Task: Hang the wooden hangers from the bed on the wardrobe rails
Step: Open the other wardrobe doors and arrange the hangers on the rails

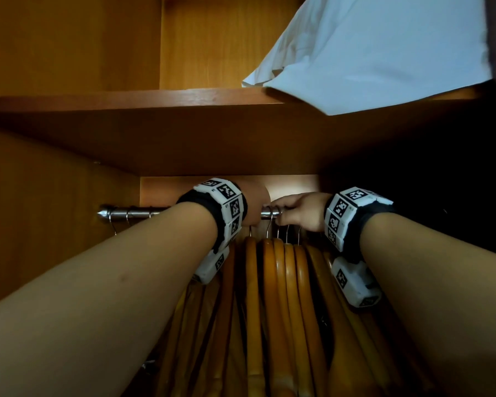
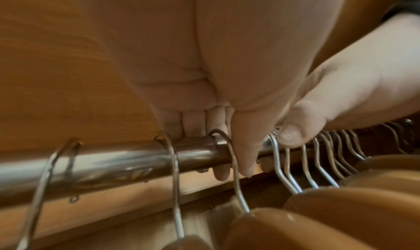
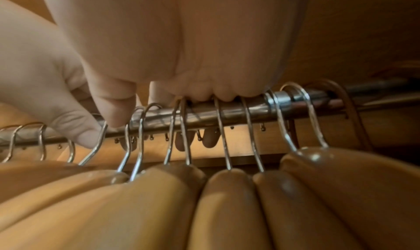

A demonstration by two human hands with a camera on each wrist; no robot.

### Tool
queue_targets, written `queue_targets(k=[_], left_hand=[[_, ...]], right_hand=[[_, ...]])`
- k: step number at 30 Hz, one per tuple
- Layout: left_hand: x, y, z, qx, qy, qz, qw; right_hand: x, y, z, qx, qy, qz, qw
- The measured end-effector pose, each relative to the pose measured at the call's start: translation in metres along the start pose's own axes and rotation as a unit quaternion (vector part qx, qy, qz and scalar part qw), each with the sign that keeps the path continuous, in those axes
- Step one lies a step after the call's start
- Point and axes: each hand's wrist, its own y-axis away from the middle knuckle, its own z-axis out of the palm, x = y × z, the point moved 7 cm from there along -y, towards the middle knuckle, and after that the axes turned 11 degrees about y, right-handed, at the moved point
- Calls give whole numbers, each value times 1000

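Observation:
A metal rail (image 1: 138, 212) runs across the wardrobe under a shelf. Several wooden hangers (image 1: 272, 282) hang from it by wire hooks, packed close together. My left hand (image 1: 257, 207) is up at the rail. In the left wrist view its fingers curl over the rail (image 2: 102, 164) and the thumb (image 2: 243, 155) lies down the front beside one hook (image 2: 227, 146). My right hand (image 1: 295, 210) is right beside it. Its fingers (image 3: 209, 139) wrap over the rail (image 3: 250, 106) and over several hooks (image 3: 227, 146). The two hands' thumbs nearly touch.
A wooden shelf (image 1: 155, 101) sits close above the rail, with a white pillow (image 1: 384, 53) overhanging its right end. The wardrobe's side wall (image 1: 40, 210) stands just left of the rail's end. A few bare hooks (image 2: 172, 173) hang left of my left hand. The right side is dark.

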Motion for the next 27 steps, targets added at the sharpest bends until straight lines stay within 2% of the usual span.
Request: queue_targets(k=[7, 15, 19, 22, 27], left_hand=[[-2, 3, 1, 10, 33, -13, 999], [3, 6, -1, 14, 17, -3, 1000], [5, 9, -2, 15, 24, -4, 1000], [6, 12, -2, -1, 26, -5, 1000], [3, 16, -6, -24, 39, 9, 999]], right_hand=[[5, 1, -1, 15, -2, 14, 1000], [28, 12, -13, 27, 19, 55, 998], [39, 24, -26, 41, 73, 97, 992], [38, 27, -29, 19, 124, 109, 986], [39, 23, -21, 47, 40, 108, 992]])
